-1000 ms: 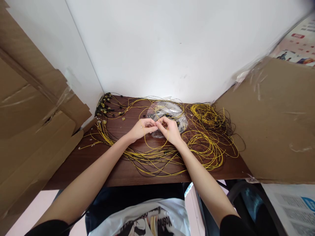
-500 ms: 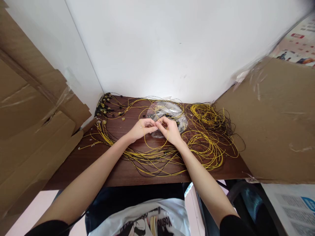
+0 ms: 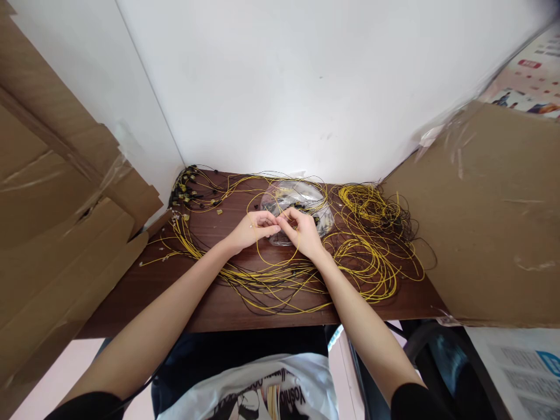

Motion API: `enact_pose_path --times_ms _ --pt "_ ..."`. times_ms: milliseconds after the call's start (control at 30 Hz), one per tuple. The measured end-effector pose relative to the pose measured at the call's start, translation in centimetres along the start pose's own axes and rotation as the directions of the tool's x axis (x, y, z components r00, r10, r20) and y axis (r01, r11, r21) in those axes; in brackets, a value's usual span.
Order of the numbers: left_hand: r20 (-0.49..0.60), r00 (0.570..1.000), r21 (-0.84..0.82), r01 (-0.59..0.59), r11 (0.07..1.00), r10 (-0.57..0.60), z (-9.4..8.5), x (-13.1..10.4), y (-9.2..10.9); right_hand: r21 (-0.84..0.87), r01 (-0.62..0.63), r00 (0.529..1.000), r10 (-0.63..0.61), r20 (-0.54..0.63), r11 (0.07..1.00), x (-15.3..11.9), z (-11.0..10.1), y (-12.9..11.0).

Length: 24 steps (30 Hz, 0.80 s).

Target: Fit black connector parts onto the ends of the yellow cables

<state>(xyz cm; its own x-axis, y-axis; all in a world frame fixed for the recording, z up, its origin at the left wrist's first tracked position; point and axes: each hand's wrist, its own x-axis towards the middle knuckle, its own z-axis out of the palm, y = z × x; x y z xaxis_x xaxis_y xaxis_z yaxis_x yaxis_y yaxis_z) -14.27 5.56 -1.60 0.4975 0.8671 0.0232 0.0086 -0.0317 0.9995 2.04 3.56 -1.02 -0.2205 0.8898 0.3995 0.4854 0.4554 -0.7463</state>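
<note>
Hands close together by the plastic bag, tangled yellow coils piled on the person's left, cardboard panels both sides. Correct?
Wrong side: the tangled yellow coils are piled on the person's right, per the head view. The rest stands: left hand and right hand close together by the plastic bag, cardboard panels both sides.

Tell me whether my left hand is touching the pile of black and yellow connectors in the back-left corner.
Apart: the head view shows brown tabletop between the left hand and the connector pile.
</note>
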Motion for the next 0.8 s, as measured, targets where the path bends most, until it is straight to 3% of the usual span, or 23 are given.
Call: enact_pose_path --times_ms 433,800 --pt "-0.003 1.000 0.021 -0.005 1.000 0.005 -0.11 -0.01 -0.22 0.058 -0.018 0.999 0.020 -0.033 0.998 -0.02 0.02 0.07" --pt "0.004 1.000 0.032 0.000 0.999 0.000 -0.01 -0.05 0.05 -0.017 -0.033 0.999 0.032 -0.022 0.999 0.02 -0.05 0.01"
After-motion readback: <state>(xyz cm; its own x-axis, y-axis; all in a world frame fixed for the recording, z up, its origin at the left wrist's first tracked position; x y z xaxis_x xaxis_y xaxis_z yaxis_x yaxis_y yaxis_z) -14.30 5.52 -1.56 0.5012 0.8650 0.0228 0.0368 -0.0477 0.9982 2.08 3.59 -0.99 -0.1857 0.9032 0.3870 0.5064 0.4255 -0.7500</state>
